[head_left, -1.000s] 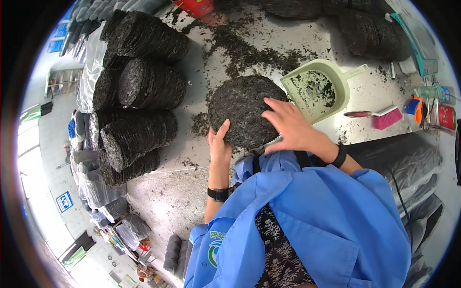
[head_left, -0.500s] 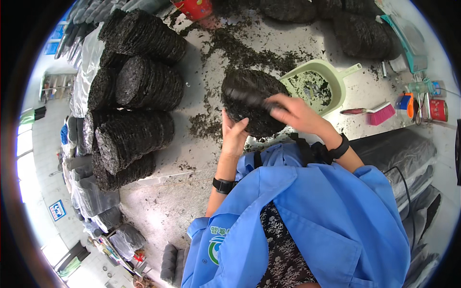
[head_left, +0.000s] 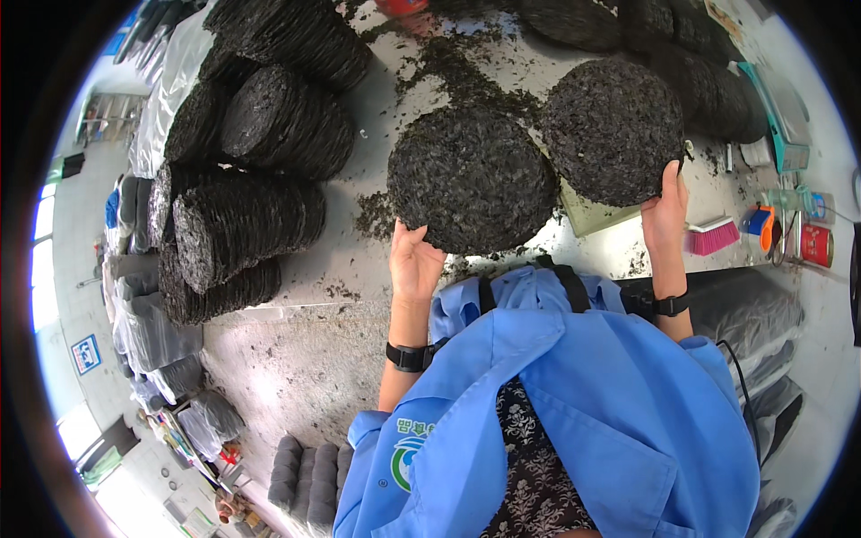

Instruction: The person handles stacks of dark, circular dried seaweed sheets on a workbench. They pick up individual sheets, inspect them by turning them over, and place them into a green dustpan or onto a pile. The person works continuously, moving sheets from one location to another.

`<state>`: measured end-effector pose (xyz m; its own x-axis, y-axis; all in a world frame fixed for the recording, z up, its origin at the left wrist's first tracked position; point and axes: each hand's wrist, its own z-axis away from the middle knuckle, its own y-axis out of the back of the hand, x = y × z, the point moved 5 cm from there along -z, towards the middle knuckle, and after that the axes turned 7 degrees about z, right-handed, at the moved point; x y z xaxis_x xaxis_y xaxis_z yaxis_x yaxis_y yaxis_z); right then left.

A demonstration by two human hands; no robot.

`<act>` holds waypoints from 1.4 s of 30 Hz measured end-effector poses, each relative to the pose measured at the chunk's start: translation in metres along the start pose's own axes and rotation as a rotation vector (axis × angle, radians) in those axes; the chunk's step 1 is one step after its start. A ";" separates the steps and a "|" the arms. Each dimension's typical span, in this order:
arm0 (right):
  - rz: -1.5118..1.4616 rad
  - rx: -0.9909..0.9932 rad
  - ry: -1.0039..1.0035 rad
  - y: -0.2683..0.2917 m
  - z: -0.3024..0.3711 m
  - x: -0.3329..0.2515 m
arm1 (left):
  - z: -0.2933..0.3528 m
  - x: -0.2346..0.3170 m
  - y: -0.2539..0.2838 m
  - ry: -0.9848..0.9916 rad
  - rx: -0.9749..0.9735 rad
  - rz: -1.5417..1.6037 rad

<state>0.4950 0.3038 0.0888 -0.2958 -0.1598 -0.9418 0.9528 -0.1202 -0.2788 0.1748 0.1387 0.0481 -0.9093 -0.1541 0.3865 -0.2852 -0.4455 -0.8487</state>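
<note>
My left hand grips the near-left edge of a round dried seaweed cake, its thumb and fingertips at the rim. The black, rough disc faces up toward me; how many layers lie beneath it is hidden. To the right, my right hand holds another round seaweed cake by its lower right edge, raised and tilted. The two discs sit side by side, nearly touching. Under the right one, part of a pale green dustpan shows; the rest is covered.
Tall stacks of seaweed cakes stand along the left, with more stacks at the back right. Loose dark flakes litter the white table. A pink-bristled brush, an orange-and-blue object and a red can lie at right.
My right hand has swung right and lifted a round cake off to the side, over the dustpan. The left hand's cake has turned from tilted to facing up.
</note>
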 end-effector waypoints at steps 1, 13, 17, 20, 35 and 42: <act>-0.012 -0.019 -0.006 -0.001 0.002 0.002 | 0.000 0.001 -0.001 -0.012 -0.005 0.000; -0.031 -0.127 -0.125 -0.025 0.019 0.011 | 0.004 0.021 -0.018 -0.332 0.006 -0.123; -0.088 -0.152 -0.216 -0.046 0.032 0.026 | 0.010 0.008 -0.073 -0.735 -0.351 -1.233; -0.151 -0.149 -0.274 -0.055 0.039 0.043 | 0.018 -0.021 -0.105 -0.610 -0.747 -1.824; -0.104 -0.352 -0.460 -0.078 0.044 0.067 | -0.004 -0.008 -0.045 -0.051 0.060 -0.319; 0.530 -0.704 -0.022 -0.098 0.037 0.051 | 0.005 0.055 0.015 -0.257 0.440 -0.217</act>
<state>0.3843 0.2715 0.0749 0.2031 -0.0432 -0.9782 0.7837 0.6060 0.1359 0.1219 0.1193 0.0580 -0.7247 -0.2035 0.6583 -0.2546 -0.8087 -0.5302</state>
